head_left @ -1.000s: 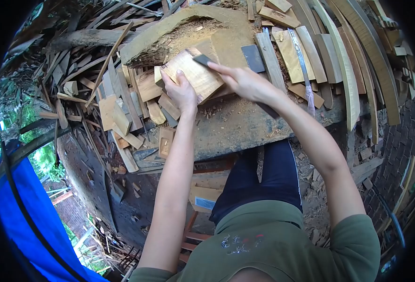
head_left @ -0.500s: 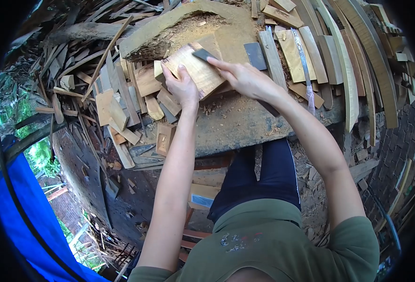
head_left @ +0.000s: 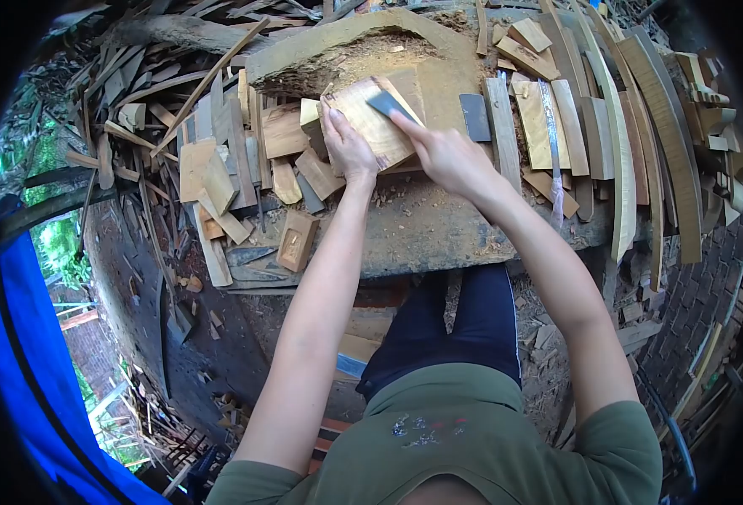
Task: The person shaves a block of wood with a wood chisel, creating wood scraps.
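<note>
My left hand [head_left: 353,150] steadies a pale squared wooden block [head_left: 363,109], its fingers along the left side and the thumb on the near face. My right hand [head_left: 454,162] grips a flat dark-grey blade [head_left: 386,104], with the index finger stretched along it. The blade lies against the upper face of the block; my palm and wrist hide the rest of the tool. Beneath and behind the block is a thick, rough-hollowed wooden slab [head_left: 346,44] strewn with shavings.
Small wood offcuts [head_left: 287,130] crowd the bench [head_left: 422,244] on the left. A dark flat rectangle [head_left: 475,118] lies right of the block. Farther right are a metal strip with a wrapped end [head_left: 557,198] and long curved boards [head_left: 662,126]. A blue tarp [head_left: 26,353] hangs lower left.
The view has shifted, so the bench appears slightly lower. My right hand and the blade have moved a little across the block's face, and the block looks somewhat more tilted.
</note>
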{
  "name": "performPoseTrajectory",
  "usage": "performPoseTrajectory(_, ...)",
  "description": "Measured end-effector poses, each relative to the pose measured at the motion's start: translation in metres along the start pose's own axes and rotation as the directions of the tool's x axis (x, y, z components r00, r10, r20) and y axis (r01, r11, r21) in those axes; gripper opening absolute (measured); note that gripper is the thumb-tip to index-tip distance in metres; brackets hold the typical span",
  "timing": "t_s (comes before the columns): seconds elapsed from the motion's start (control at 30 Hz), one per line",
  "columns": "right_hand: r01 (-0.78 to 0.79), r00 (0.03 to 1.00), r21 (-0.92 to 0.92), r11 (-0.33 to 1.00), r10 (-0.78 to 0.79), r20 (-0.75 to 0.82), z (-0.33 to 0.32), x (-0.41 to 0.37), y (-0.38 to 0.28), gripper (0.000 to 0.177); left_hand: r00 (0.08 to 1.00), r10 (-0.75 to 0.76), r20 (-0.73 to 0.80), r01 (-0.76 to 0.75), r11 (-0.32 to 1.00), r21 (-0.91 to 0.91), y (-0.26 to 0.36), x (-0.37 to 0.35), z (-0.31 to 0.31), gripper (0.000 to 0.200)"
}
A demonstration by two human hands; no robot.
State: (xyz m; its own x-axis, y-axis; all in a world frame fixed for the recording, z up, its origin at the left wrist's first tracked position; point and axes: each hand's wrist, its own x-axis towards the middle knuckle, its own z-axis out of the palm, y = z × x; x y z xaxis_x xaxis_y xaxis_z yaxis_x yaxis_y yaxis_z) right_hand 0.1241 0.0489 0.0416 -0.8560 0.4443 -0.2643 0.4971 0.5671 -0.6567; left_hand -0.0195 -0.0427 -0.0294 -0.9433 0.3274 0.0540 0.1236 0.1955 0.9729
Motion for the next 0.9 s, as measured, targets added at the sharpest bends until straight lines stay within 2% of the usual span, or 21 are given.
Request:
performPoseTrajectory(0.13, 0.065, 0.983, -0.097, 0.993, -0.081, -0.165, 0.016, 0.032, -0.004, 0.049, 1.0, -0.004, 0.009, 0.004, 1.0, 0.011, -0.009, 0.005, -0.002, 0.051)
performPoseTrajectory(0.17, 0.068, 0.982, -0.11, 0.992, -0.086, -0.166, 0.014, 0.021, -0.006, 0.049, 1.0, -0.003, 0.003, 0.003, 1.0, -0.002, -0.007, 0.005, 0.0, 0.051)
performPoseTrajectory(0.23, -0.003, 1.0, -0.08, 0.997, 0.001, -0.027, 0.013, -0.021, -0.008, 0.048, 1.0, -0.009, -0.024, 0.008, 0.999, -0.05, -0.006, 0.003, 0.003, 0.052)
performPoseTrajectory(0.37, -0.028, 0.998, -0.154, 0.988, 0.037, 0.058, 0.009, -0.047, -0.014, 0.047, 1.0, -0.014, -0.024, 0.011, 0.992, -0.123, -0.003, -0.002, 0.004, 0.053)
performPoseTrajectory(0.43, -0.009, 0.998, -0.184, 0.983, -0.002, -0.058, 0.011, -0.012, -0.023, 0.048, 0.999, 0.029, -0.012, -0.03, 0.999, -0.026, -0.004, 0.003, 0.003, 0.054)
performPoseTrajectory(0.47, 0.014, 0.994, -0.181, 0.983, -0.033, -0.102, 0.014, 0.004, -0.025, 0.048, 1.0, 0.002, -0.005, -0.002, 1.0, 0.003, 0.001, 0.001, 0.002, 0.054)
performPoseTrajectory(0.57, 0.096, 0.975, -0.19, 0.977, -0.13, -0.179, 0.021, 0.022, -0.02, 0.049, 1.0, 0.006, -0.01, -0.005, 0.996, 0.086, 0.011, -0.002, 0.0, 0.053)
performPoseTrajectory(0.6, 0.099, 0.976, -0.197, 0.975, -0.134, -0.173, 0.022, 0.013, -0.015, 0.049, 1.0, 0.003, -0.016, -0.001, 0.998, 0.07, 0.013, -0.001, 0.0, 0.053)
performPoseTrajectory(0.77, -0.038, 0.998, -0.217, 0.975, 0.048, 0.04, 0.01, -0.063, -0.014, 0.054, 0.996, 0.053, -0.068, -0.047, 0.995, 0.093, 0.008, -0.001, 0.003, 0.051)
performPoseTrajectory(0.83, -0.029, 0.998, -0.221, 0.975, 0.039, 0.041, 0.009, -0.044, -0.016, 0.052, 0.996, 0.056, -0.064, -0.047, 0.99, 0.132, 0.01, -0.003, 0.003, 0.052)
performPoseTrajectory(0.9, 0.011, 0.998, -0.192, 0.981, -0.024, -0.065, 0.011, -0.001, -0.024, 0.05, 0.997, 0.059, -0.055, -0.051, 0.991, 0.126, 0.011, -0.003, 0.003, 0.052)
